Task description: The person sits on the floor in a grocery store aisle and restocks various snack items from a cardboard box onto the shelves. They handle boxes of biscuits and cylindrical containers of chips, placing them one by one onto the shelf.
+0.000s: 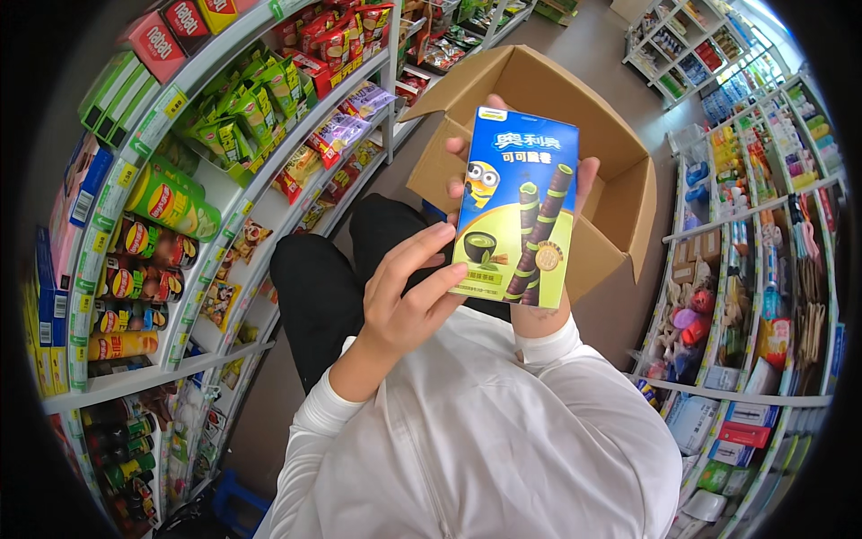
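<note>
A blue and green carton of wafer rolls (502,202) is held up in front of my chest, its printed front facing me. Behind it is my right hand (587,180), with the thumb along the right edge and fingertips showing past the left edge; the palm is hidden. My left hand (407,293) holds the carton's lower left edge with its fingertips. Beyond the carton, an open cardboard box (525,74) stands on the floor with its flaps spread. What I see of its inside is bare cardboard, and the carton covers part of it.
Close on my left, a shelf unit (108,391) carries chip canisters (175,199), green snack bags (259,94) and wafer boxes (158,44). Shelves of household goods (700,323) line the right side. A blue plastic object (239,502) lies at lower left. My knees (310,283) are bent near the box.
</note>
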Demonstrator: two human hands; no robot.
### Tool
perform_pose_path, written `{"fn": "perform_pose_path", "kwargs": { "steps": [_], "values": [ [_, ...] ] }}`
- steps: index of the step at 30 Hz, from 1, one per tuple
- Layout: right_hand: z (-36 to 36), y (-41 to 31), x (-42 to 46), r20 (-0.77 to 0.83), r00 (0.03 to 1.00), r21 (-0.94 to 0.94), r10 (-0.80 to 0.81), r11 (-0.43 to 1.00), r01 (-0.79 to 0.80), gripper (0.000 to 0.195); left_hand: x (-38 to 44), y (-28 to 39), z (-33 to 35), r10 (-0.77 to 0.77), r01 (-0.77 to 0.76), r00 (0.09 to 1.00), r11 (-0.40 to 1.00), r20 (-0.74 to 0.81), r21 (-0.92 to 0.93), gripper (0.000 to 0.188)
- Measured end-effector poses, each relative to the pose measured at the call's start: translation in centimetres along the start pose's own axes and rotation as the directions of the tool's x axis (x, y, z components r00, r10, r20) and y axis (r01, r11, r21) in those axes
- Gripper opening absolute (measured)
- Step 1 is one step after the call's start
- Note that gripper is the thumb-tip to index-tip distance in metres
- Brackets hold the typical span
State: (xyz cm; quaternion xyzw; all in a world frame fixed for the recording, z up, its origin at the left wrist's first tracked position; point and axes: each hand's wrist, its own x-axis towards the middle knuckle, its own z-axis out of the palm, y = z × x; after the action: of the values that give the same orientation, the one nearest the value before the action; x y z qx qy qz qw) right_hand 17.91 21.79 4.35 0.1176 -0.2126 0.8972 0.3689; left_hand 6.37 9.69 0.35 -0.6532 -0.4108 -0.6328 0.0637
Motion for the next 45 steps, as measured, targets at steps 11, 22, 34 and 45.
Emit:
{"fn": "perform_pose_path", "kwargs": {
  "steps": [11,22,34,45],
  "values": [
    [1.3,-1.0,-0.4,0.189,0.981,-0.118,-0.032,0.992,0.055,0.118,-0.4,1.1,0.3,-0.036,0.036,0.999,0.999,-0.007,-0.015,0.084],
    [1.8,-1.0,-0.6,0.161,0.985,-0.141,-0.055,0.987,0.078,0.113,-1.0,1.2,0.2,-0.060,0.059,0.998,0.997,-0.028,-0.042,0.088],
    [1.3,-0.5,-0.6,0.104,0.967,-0.267,-0.233,0.930,0.253,0.107,-0.3,2.3,1.1,-0.108,0.111,0.993,0.992,0.057,-0.053,0.096],
    [-3.9,5.9,1.9,-0.075,0.965,-0.485,-0.252,0.854,0.186,0.092,-3.1,-1.6,-0.9,-0.452,0.459,0.879,0.888,-0.151,0.017,0.078]
  ]
}}
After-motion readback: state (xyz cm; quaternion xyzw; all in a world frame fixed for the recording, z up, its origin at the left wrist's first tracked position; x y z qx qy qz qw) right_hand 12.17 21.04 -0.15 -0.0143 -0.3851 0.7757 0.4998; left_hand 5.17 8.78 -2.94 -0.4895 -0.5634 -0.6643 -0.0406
